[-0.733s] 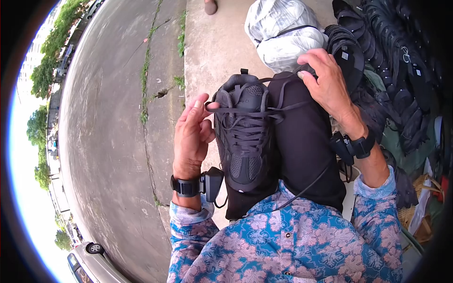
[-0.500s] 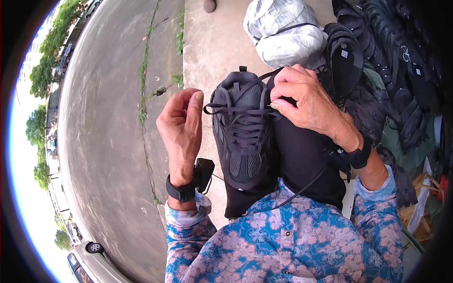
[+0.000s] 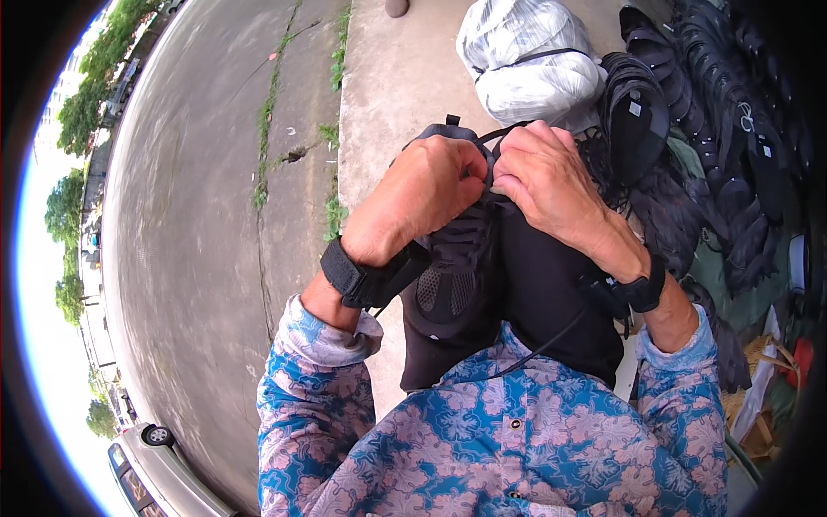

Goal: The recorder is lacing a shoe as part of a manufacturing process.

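Observation:
A black lace-up sneaker (image 3: 445, 295) rests on my lap, its mesh toe toward me and its heel tab away. My left hand (image 3: 422, 194) reaches across its upper part, fingers curled and pinched close to the right fingertips; what they grip is hidden. Opposite, my right hand (image 3: 551, 177) pinches the black shoelace (image 3: 498, 133), which arcs behind the fingers from the shoe's collar. The two hands nearly meet above the tongue, covering the upper lacing. Lower rows of lace show crossed on the shoe below my left wrist.
Beyond the shoe sits a white plastic bundle (image 3: 538, 65) tied with a dark cord. Rows of black shoe parts (image 3: 633, 108) pile up at the right, above a woven basket (image 3: 736, 401). Grey pavement (image 3: 198, 233) stretches left, with a parked car (image 3: 164, 470) at lower left.
My left hand has moved right and inward from beside the shoe, across its upper part to the right hand. The lace loop stretched toward it is now hidden. My right hand has barely moved.

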`<state>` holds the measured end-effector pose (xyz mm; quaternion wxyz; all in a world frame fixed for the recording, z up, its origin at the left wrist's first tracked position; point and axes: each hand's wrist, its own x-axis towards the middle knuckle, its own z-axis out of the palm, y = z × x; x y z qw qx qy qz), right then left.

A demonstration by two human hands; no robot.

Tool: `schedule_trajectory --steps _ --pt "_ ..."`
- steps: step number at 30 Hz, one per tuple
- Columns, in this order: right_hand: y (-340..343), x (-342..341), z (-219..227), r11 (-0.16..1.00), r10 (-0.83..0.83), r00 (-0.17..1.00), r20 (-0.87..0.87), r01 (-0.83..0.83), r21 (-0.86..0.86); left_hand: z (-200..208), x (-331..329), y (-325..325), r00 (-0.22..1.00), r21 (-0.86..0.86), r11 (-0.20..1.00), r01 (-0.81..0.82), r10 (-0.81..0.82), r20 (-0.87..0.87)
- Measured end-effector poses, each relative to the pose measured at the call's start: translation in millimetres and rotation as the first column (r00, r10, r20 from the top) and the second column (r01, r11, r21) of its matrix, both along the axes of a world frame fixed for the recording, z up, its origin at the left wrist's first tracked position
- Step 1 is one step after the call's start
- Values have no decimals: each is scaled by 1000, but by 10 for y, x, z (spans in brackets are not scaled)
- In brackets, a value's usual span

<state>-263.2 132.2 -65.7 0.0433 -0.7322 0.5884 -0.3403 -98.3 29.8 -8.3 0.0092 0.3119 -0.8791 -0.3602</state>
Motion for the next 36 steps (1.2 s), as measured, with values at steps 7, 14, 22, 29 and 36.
schedule_trajectory --steps 7,14,22,29,36 --pt "104 -102 54 999 27 999 39 -28 33 -43 -5 -9 996 6 1000 19 -19 -85" --pt "89 -12 57 1000 9 1000 -10 -9 -5 -107 62 -21 984 -172 980 105 -128 -127" --pt "178 -12 128 997 51 996 67 -54 56 252 376 -332 901 -264 891 -369 274 -335" --pt "150 16 212 987 110 994 -8 -108 122 56 593 -552 818 -236 802 -549 457 -349" --pt "26 101 147 997 74 992 99 -74 -6 -48 610 -534 773 -54 846 -530 456 -441"
